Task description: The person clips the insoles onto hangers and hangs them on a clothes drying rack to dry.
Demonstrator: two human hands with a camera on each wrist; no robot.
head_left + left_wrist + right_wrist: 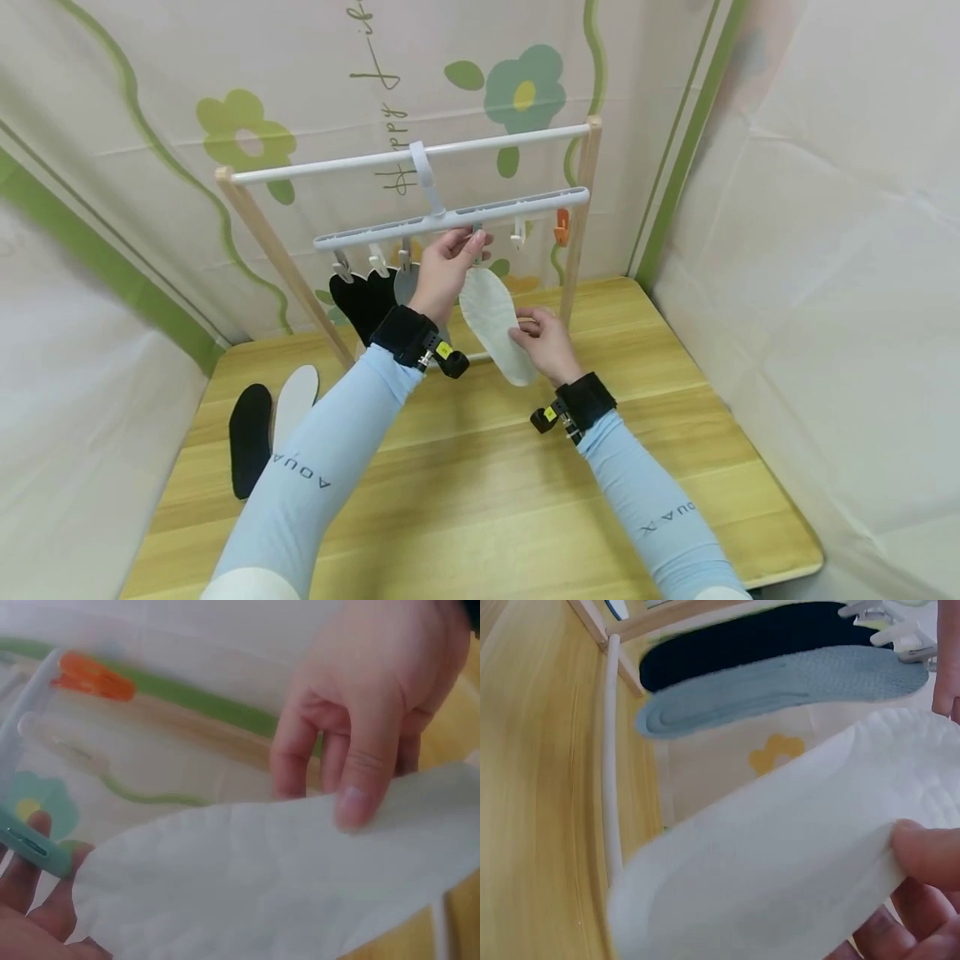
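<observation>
White insole [491,321] is hanging toe-up below the clip hanger [450,219], its upper end at a clip and its heel end dipping toward the table [487,467]. The left hand [448,267] is pinching at that clip on the hanger's underside, fingers curled round it; in the left-wrist view its fingertips [34,855] are lying against a pale green clip beside the insole's tip. The right hand [546,340] is pinching the insole's lower edge, thumb on the near face and fingers behind, steadying it. The step in hand appears to be the fastening of this insole to the hanger; the next move would call for the clip closing squarely on the tip before the lower hand lets go. Two black insoles [363,300] and a grey insole [407,283] are already hanging to the left, and an orange clip [561,225] is standing vacant at the far right. A black and a white insole [294,400] are lying on the table at left. Readable writing: "AQUA" on the left sleeve [303,471], "AQUA X" partly on the other, and script on the backdrop [375,50] reading roughly "Happy Life".
</observation>
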